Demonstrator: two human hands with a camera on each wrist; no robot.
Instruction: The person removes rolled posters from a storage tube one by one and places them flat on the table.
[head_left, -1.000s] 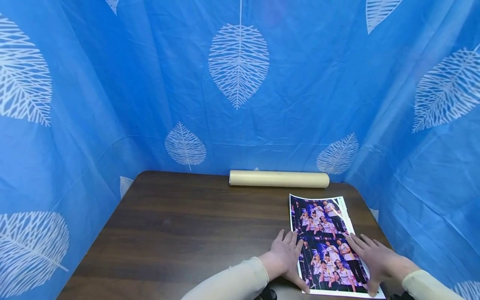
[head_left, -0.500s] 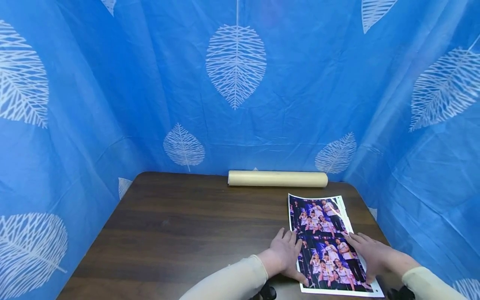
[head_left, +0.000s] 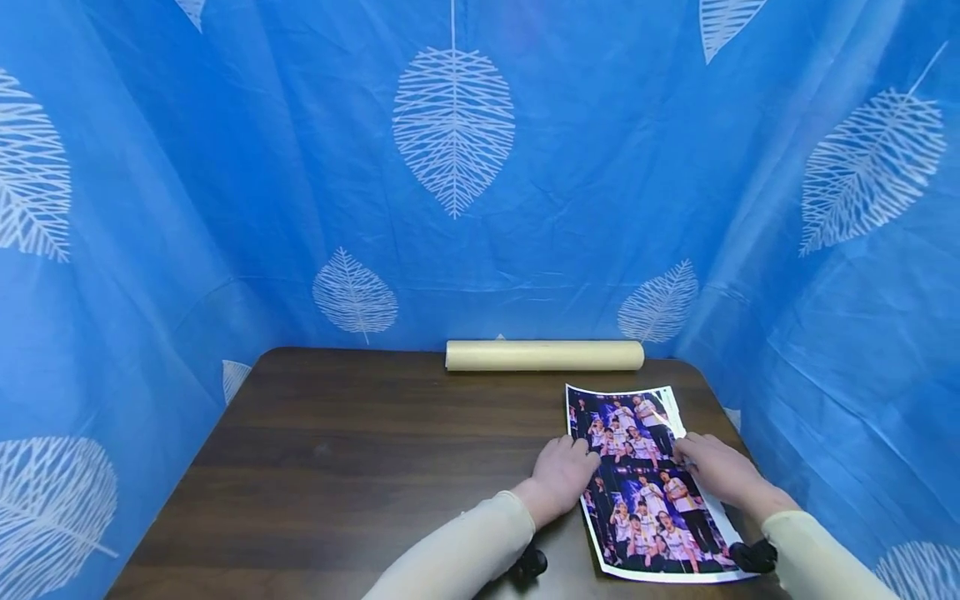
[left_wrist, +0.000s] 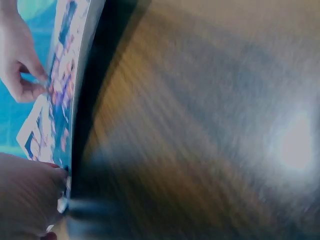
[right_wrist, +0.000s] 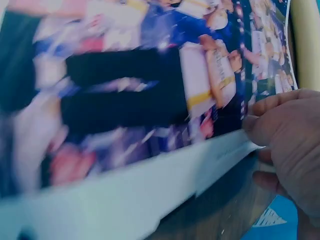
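Observation:
A glossy printed photo sheet, white-bordered and bearing the same group picture twice, is at the right side of the table. My left hand grips its left edge near the middle, fingers curled over it. Opposite, my right hand pinches the right edge between thumb and fingers, as the right wrist view also shows with the right hand at the border. In the left wrist view the sheet's edge stands raised over a dark shadow. The left thumb is hidden in the head view.
A cream-coloured roll lies along the back edge of the dark wooden table. Blue curtains with white leaf patterns enclose the table at the back and both sides.
Both hands have gone from lying spread flat along the sheet's edges to gripping them, slightly farther up. The sheet's near end has risen a little. The head view has turned slightly right.

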